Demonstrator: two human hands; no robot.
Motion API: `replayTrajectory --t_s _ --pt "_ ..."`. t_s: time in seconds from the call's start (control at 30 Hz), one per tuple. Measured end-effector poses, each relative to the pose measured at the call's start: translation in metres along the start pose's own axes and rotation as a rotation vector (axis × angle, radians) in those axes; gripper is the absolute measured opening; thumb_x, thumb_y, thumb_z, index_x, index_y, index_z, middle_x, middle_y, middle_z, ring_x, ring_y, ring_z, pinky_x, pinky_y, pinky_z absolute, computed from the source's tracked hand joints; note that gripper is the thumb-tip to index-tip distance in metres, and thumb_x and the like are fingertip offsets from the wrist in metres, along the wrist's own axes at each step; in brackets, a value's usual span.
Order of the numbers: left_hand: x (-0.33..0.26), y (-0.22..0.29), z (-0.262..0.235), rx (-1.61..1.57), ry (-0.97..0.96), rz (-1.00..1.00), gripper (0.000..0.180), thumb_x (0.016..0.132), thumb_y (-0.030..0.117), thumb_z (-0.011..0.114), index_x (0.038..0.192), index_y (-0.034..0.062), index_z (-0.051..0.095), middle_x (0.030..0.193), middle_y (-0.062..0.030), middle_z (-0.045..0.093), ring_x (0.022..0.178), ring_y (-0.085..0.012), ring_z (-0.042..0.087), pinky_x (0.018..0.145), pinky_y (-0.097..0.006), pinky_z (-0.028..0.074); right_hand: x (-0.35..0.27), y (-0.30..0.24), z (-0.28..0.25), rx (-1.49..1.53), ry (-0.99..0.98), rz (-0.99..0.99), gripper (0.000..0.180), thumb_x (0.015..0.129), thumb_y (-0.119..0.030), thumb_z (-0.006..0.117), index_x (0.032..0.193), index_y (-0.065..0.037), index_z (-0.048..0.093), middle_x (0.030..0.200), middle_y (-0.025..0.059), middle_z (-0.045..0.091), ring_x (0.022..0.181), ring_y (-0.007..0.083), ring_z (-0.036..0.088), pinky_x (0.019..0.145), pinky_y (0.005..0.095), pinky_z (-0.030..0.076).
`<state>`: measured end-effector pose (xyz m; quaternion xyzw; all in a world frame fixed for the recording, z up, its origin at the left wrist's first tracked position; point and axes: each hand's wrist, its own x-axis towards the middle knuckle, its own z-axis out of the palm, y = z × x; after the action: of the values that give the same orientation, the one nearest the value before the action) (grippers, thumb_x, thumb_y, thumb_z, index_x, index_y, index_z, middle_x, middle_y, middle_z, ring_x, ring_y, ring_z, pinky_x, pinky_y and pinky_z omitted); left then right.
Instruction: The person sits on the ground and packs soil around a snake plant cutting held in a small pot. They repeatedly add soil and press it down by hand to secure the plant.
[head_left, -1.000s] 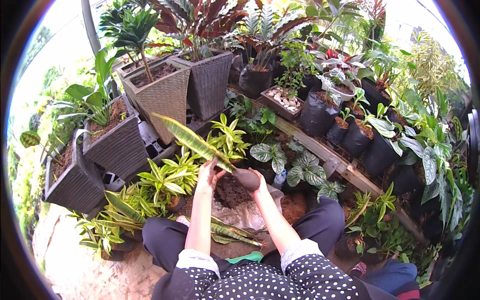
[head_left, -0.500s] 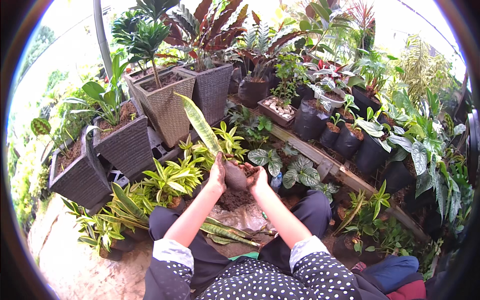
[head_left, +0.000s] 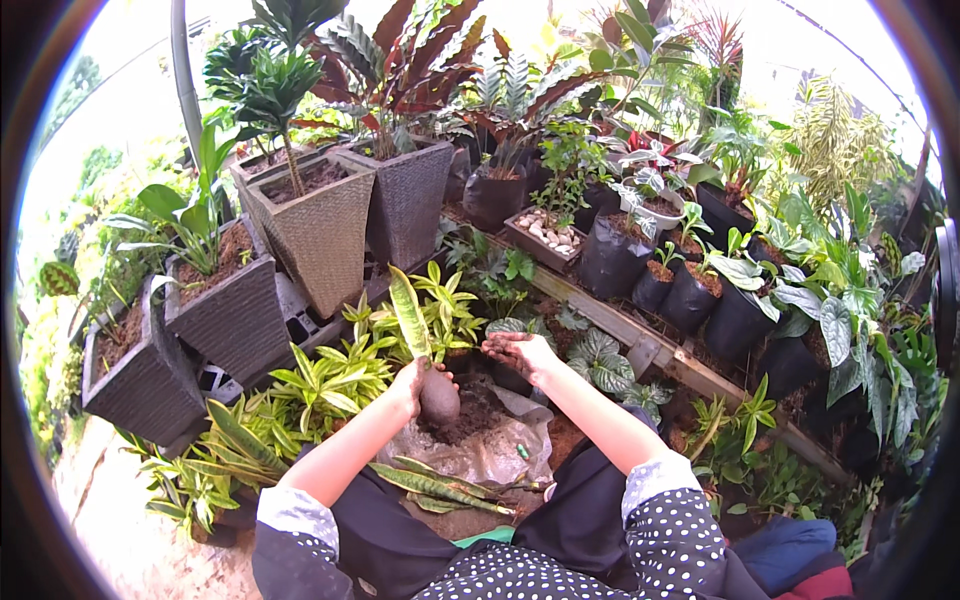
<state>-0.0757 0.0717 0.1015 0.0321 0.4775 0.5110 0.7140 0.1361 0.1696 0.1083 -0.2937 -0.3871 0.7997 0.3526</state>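
While your left hand [head_left: 408, 378] clamps the root ball [head_left: 439, 398], leaf [head_left: 408, 315] rising above the grip | right hand [head_left: 520, 350] spread, soil-covered, just beside.

Green leaf [head_left: 409, 315] showing yellow-mottled banding, brown soil ball [head_left: 440, 398], dark soil heap [head_left: 478, 410] lying on a grey plastic sheet [head_left: 500, 455], black sleeves [head_left: 670, 520] wearing white polka dots, tan woven planter [head_left: 318, 228], grey woven planter [head_left: 408, 198], black nursery bags [head_left: 612, 262].
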Motion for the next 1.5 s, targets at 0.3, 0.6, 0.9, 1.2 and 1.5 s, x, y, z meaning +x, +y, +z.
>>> replayTrajectory --t_s 0.3,0.6,0.9,1.2,1.5 --pt "-0.015 0.043 0.007 0.246 -0.036 0.075 0.035 0.092 0.036 0.038 0.096 0.0033 0.049 0.067 -0.0118 0.057 0.060 -0.0294 0.060 0.059 -0.042 0.052 0.029 -0.021 -0.022 0.266 -0.022 0.137 0.028 0.087 -0.018 0.055 0.098 0.008 0.053 0.096 0.0167 0.060 0.089 0.0246 0.060 0.083 0.0316 0.049" --pt "-0.009 0.038 0.008 0.305 -0.020 0.129 0.034 0.095 0.031 0.035 0.095 0.0011 0.050 0.064 -0.0157 0.058 0.053 -0.0274 0.060 0.052 -0.038 0.051 0.025 -0.016 -0.005 0.028 0.005 0.039 0.029 0.082 0.000 0.056 0.109 0.011 0.050 0.099 0.0161 0.059 0.094 0.0227 0.060 0.086 0.0296 0.050" --pt "-0.010 0.039 0.008 0.264 0.005 0.187 0.032 0.095 0.031 0.036 0.095 0.0020 0.049 0.063 -0.0151 0.057 0.052 -0.0277 0.059 0.051 -0.038 0.051 0.027 -0.013 0.010 -0.020 0.000 0.060 0.024 0.084 -0.002 0.054 0.104 0.009 0.052 0.097 0.0156 0.060 0.093 0.0257 0.061 0.084 0.0333 0.051" --pt "-0.011 0.039 0.004 0.238 -0.003 0.187 0.031 0.094 0.030 0.037 0.095 0.0024 0.050 0.064 -0.0156 0.058 0.053 -0.0285 0.059 0.051 -0.039 0.051 0.022 -0.021 0.005 0.181 -0.030 0.178 0.039 0.093 -0.024 0.038 0.111 0.009 0.051 0.109 0.0201 0.057 0.102 0.0306 0.057 0.091 0.0365 0.046" --pt "-0.012 0.039 0.012 0.231 0.017 0.163 0.030 0.094 0.030 0.038 0.096 0.0020 0.049 0.065 -0.0155 0.058 0.054 -0.0282 0.059 0.053 -0.039 0.052 0.016 -0.016 0.008 -0.008 -0.090 0.055 0.029 0.089 -0.008 0.045 0.113 0.010 0.049 0.106 0.0190 0.058 0.098 0.0269 0.059 0.089 0.0335 0.048"
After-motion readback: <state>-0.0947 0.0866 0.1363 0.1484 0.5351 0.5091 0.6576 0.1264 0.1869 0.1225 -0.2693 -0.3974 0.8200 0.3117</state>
